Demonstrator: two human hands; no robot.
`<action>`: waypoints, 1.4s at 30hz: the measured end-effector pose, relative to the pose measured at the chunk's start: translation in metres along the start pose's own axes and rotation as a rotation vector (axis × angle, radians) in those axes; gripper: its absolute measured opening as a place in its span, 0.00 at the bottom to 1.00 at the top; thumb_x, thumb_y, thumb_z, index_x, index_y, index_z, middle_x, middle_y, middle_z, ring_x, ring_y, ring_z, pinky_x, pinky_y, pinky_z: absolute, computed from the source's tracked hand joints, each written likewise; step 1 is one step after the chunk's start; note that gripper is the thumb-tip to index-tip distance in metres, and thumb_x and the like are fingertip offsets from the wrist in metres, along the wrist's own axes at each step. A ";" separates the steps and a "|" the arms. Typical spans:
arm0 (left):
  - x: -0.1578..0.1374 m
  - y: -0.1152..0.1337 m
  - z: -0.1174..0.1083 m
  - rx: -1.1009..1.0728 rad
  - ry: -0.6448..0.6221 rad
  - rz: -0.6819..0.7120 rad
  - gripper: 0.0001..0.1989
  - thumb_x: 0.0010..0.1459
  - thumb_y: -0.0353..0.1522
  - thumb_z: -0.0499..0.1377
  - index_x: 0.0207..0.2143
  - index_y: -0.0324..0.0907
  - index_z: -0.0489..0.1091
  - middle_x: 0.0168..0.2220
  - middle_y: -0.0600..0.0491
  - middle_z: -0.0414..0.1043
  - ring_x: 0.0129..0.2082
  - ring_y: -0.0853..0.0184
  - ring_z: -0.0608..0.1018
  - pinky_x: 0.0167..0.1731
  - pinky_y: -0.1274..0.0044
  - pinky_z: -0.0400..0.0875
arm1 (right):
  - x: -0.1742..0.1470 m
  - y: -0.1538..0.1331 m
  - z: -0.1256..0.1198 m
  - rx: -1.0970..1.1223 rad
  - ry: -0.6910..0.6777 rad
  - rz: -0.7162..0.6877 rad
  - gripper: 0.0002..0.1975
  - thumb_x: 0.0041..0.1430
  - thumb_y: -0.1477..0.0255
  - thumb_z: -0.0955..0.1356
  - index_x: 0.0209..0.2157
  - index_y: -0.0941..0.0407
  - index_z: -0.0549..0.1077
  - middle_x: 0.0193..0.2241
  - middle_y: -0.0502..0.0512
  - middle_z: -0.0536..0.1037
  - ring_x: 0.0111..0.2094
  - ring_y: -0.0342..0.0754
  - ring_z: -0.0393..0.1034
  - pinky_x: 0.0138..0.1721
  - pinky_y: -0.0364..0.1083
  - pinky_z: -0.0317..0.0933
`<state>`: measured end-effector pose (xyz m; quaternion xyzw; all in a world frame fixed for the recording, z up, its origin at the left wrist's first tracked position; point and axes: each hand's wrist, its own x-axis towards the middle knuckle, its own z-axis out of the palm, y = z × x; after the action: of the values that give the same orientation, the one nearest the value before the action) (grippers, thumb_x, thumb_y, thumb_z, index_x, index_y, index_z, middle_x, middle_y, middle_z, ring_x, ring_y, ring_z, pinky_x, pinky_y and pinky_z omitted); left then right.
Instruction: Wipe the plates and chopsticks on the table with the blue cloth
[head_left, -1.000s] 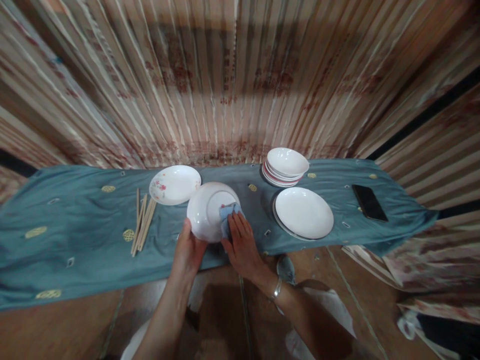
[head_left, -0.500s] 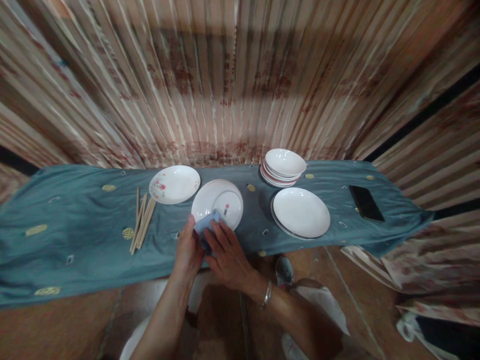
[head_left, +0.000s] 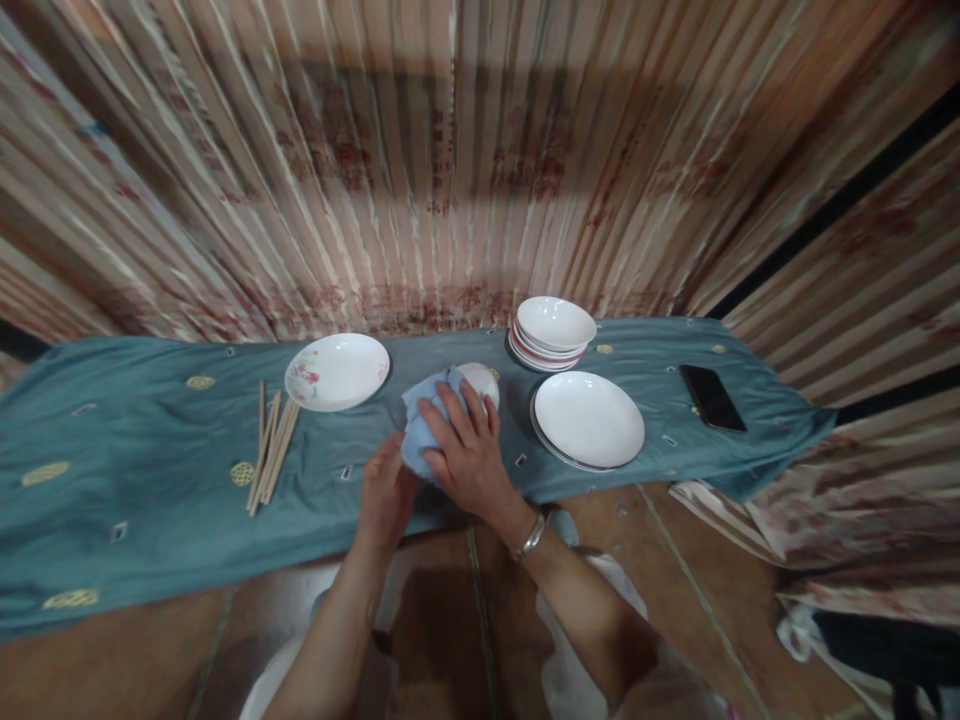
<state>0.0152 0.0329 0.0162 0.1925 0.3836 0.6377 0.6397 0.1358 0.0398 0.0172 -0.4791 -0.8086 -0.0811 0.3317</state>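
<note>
White Dish and Blue Cloth Between Both Hands

The white dish (head_left: pixel 486 384) is located at mid-worktop (head_left: pixel 150 430); its far right rim is exposed, the remainder covered. The left hand (head_left: pixel 386 490) grips the dish's near left side, fingers partly hidden. The right hand (head_left: pixel 469 450) holds the blue cloth (head_left: pixel 421 425) against the dish. A narrow gap separates the cloth from the floral plate (head_left: pixel 341 370) at left. A wider gap, at right, precedes the plate stack (head_left: pixel 589 420), just inside the near edge.
</note>
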 end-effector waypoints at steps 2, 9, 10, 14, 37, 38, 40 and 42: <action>0.000 0.000 0.001 0.013 -0.035 0.007 0.10 0.44 0.33 0.67 0.30 0.38 0.76 0.34 0.49 0.79 0.42 0.60 0.78 0.42 0.73 0.73 | 0.004 0.003 -0.001 0.015 0.035 0.029 0.25 0.65 0.64 0.59 0.62 0.53 0.60 0.63 0.57 0.59 0.67 0.57 0.39 0.64 0.61 0.36; -0.001 0.000 0.004 0.021 -0.053 0.026 0.16 0.43 0.38 0.69 0.32 0.36 0.77 0.34 0.46 0.79 0.45 0.56 0.78 0.47 0.68 0.71 | 0.012 0.014 -0.002 0.117 0.119 0.136 0.25 0.66 0.65 0.56 0.62 0.55 0.58 0.62 0.59 0.60 0.66 0.55 0.42 0.64 0.60 0.38; -0.001 0.000 0.004 0.019 -0.056 0.033 0.16 0.43 0.38 0.69 0.33 0.37 0.77 0.34 0.46 0.79 0.45 0.55 0.78 0.47 0.68 0.71 | 0.013 0.016 -0.002 0.139 0.130 0.154 0.25 0.66 0.65 0.55 0.62 0.55 0.57 0.62 0.59 0.60 0.66 0.55 0.43 0.63 0.59 0.39; -0.001 -0.003 0.004 0.012 -0.048 0.045 0.15 0.43 0.37 0.69 0.32 0.37 0.77 0.35 0.46 0.80 0.46 0.55 0.77 0.48 0.69 0.70 | 0.015 0.021 0.001 0.228 0.184 0.211 0.24 0.67 0.67 0.53 0.63 0.56 0.56 0.62 0.61 0.60 0.66 0.53 0.45 0.63 0.59 0.41; 0.003 0.001 -0.003 -0.053 0.048 0.024 0.17 0.38 0.37 0.72 0.30 0.36 0.77 0.32 0.50 0.80 0.33 0.64 0.80 0.39 0.76 0.75 | 0.001 0.052 0.062 0.651 0.305 0.743 0.31 0.67 0.56 0.49 0.59 0.62 0.61 0.57 0.67 0.67 0.61 0.52 0.59 0.62 0.57 0.53; 0.003 0.001 -0.003 -0.063 0.052 0.020 0.17 0.40 0.37 0.72 0.32 0.36 0.77 0.32 0.49 0.80 0.35 0.64 0.80 0.40 0.75 0.75 | -0.001 0.054 0.069 0.669 0.306 0.794 0.33 0.66 0.55 0.49 0.60 0.63 0.60 0.58 0.68 0.67 0.61 0.53 0.59 0.61 0.57 0.53; 0.004 0.001 -0.005 -0.084 0.060 0.011 0.16 0.42 0.36 0.71 0.34 0.36 0.77 0.34 0.48 0.80 0.38 0.62 0.80 0.42 0.74 0.74 | -0.006 0.057 0.081 0.700 0.284 0.856 0.35 0.65 0.53 0.49 0.61 0.63 0.59 0.59 0.69 0.65 0.62 0.53 0.58 0.61 0.57 0.54; 0.006 0.000 -0.006 -0.099 0.069 0.009 0.16 0.44 0.35 0.70 0.36 0.35 0.77 0.35 0.47 0.80 0.40 0.61 0.80 0.42 0.74 0.74 | -0.010 0.059 0.089 0.717 0.264 0.875 0.36 0.65 0.52 0.48 0.61 0.63 0.58 0.59 0.69 0.64 0.61 0.53 0.58 0.61 0.57 0.54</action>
<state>0.0101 0.0369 0.0113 0.1404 0.3726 0.6649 0.6320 0.1476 0.1037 -0.0682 -0.6122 -0.4639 0.2835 0.5742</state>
